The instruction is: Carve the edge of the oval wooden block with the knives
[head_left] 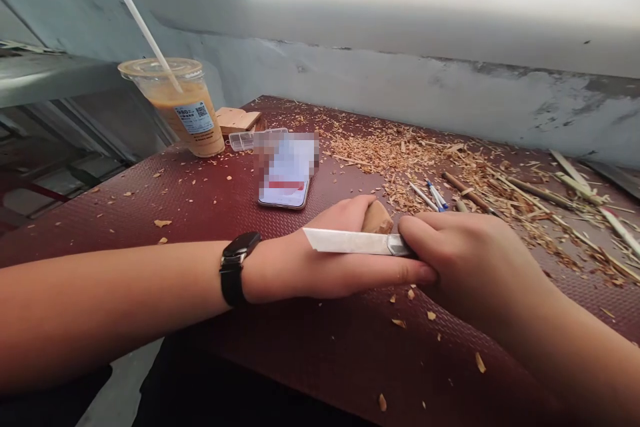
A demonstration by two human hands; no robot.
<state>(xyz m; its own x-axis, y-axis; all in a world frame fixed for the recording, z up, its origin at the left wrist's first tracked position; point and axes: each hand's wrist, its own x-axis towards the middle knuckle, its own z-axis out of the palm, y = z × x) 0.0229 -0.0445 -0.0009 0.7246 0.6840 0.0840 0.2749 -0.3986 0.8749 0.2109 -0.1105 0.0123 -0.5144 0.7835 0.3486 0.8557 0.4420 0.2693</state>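
Note:
My left hand (330,257), with a black watch at the wrist, is closed around a small piece of wood (377,217). Only the rounded, light-brown end of the wood shows beyond the fingers. In my right hand (470,253) is a utility knife (350,241), its fingers wrapped about the handle. The long blade points left and lies across the view over my left hand, near the thumb. My left thumb reaches to the fingers of my right hand. Most of the knife's handle is hidden in the grip.
A phone (290,170) lies on the dark red table (215,213) beyond my left hand. A plastic cup (183,110) of milky brown drink with a straw stands back left, beside a wood block (237,119). Wood shavings (385,157), pens (436,195) and sticks (467,192) spread toward the right.

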